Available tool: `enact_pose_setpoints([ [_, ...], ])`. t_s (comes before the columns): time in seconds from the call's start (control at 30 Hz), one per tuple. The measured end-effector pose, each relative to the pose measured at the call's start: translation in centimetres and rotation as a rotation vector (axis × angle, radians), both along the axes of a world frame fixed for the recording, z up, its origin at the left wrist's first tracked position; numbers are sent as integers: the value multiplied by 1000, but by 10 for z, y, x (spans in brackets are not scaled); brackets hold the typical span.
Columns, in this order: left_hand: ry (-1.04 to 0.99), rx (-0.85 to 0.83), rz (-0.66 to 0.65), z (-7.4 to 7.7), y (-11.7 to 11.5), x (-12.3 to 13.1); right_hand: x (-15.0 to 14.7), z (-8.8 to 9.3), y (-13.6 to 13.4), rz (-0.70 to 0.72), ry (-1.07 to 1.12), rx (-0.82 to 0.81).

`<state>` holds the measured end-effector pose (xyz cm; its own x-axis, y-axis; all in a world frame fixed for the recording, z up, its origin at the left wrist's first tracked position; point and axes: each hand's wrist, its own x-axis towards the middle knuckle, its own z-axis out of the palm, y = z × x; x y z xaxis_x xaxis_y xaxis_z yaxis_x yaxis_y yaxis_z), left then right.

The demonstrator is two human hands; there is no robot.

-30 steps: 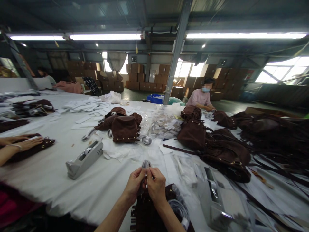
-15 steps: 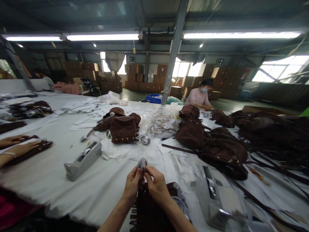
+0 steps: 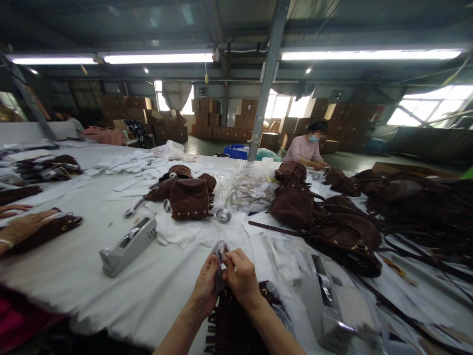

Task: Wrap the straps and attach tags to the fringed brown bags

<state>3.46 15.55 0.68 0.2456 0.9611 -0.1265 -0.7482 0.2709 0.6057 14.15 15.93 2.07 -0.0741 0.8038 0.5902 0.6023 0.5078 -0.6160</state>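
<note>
My left hand (image 3: 204,283) and my right hand (image 3: 242,277) are close together over the near table edge. Both pinch a small clear plastic packet (image 3: 220,264) with something grey inside; its contents are too small to tell. Right below my hands lies a dark brown suede bag with fringe (image 3: 236,320), partly hidden by my forearms. A grey tape dispenser (image 3: 128,253) stands to the left of my hands, and a second one (image 3: 325,305) lies to the right.
The long white-covered table (image 3: 74,276) holds brown fringed bags, papers and plastic packets. A co-worker's hands (image 3: 25,227) rest on a brown bag at the left. Another person in a pink top (image 3: 305,150) sits across the table. Stacked cardboard boxes line the back wall.
The packet has turned in my fingers and now shows more of its clear plastic, tilted downward between my hands. My hands have drawn slightly closer together. The co-worker's hand at the left has shifted along the bag.
</note>
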Motion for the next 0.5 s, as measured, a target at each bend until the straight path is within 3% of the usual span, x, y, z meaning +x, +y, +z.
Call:
enact_pose_setpoints([
  [0.13,47,11,15,-3,2,3,-8,-11,-2,16,233,-71],
  [0.3,226,71,-68,-11,11,-15,3,-15,-8,-156,218,55],
  [0.4,340,89,-226,-9,13,-29,22,4,-7,-110,-50,110],
  [0.5,461,156,-390,1,11,-34,37,34,0,184,-488,40],
])
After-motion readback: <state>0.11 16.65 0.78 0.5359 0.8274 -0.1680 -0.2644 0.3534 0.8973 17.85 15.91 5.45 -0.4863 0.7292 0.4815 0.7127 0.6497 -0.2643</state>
